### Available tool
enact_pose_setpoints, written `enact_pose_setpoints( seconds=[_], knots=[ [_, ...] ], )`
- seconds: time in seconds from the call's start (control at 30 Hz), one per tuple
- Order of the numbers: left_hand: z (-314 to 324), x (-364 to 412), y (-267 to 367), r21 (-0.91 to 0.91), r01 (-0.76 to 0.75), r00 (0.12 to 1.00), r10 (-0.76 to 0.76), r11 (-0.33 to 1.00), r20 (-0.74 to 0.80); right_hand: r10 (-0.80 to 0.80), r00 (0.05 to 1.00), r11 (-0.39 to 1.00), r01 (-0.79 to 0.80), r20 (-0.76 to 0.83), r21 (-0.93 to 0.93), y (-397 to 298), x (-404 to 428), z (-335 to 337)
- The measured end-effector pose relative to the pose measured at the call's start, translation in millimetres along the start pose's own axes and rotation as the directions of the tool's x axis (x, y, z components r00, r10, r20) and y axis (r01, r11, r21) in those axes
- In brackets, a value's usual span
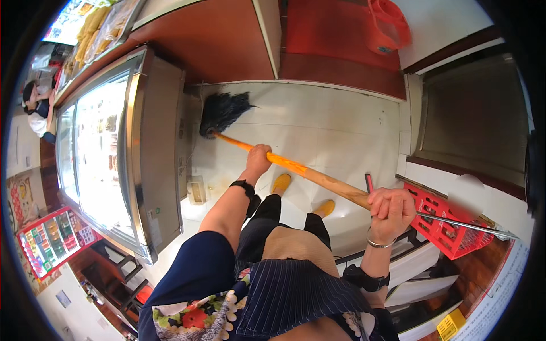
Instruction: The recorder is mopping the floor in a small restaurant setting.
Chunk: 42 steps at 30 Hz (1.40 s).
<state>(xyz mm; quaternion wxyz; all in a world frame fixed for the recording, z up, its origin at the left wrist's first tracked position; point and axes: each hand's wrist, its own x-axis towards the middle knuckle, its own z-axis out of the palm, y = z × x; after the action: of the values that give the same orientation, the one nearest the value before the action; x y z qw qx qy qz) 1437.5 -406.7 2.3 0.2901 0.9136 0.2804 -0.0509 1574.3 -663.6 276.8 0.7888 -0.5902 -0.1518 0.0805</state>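
Observation:
A string mop with a dark, wet-looking head (224, 111) lies against the pale tiled floor (324, 111), in the corner between a glass display fridge and a red-brown counter. Its long handle (326, 179) is orange on the lower part and bare wood above, with a thin metal rod at the top end. My left hand (258, 158) wraps around the orange part, nearer the mop head. Farther up, my right hand (391, 209) is closed around the top of the wooden part. The handle slants across in front of my body.
The lit display fridge (123, 140) stands at left, with a person (38, 111) behind it. Red-brown counter panels (217, 38) bound the far side. At right are a red plastic basket (448, 221) and a dark panel (473, 115). A red bucket (388, 27) sits at upper right.

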Motion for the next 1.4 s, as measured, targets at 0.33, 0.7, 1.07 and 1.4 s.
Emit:
enact_pose_setpoints(
  seconds=[0.33,0.7,1.07,1.4],
  knots=[
    [69,-60,192,-0.082,-0.15,0.988,0.151,0.985,0.011,-0.169,0.984,0.985,0.167,-0.055,-0.033,-110,-7,-151],
    [186,-85,422,-0.29,-0.47,0.877,0.479,0.834,-0.043,-0.466,0.883,0.848,0.428,-0.054,-0.312,-246,-101,-317],
    [258,-140,526,-0.399,-0.653,0.439,0.751,0.644,0.493,-0.783,0.402,0.587,0.223,-0.476,-0.778,-287,-149,-317],
    [194,-149,396,-0.276,-0.574,0.567,0.617,0.771,0.545,-0.655,0.533,0.702,0.168,-0.535,-0.692,-246,-175,-310]
  ],
)
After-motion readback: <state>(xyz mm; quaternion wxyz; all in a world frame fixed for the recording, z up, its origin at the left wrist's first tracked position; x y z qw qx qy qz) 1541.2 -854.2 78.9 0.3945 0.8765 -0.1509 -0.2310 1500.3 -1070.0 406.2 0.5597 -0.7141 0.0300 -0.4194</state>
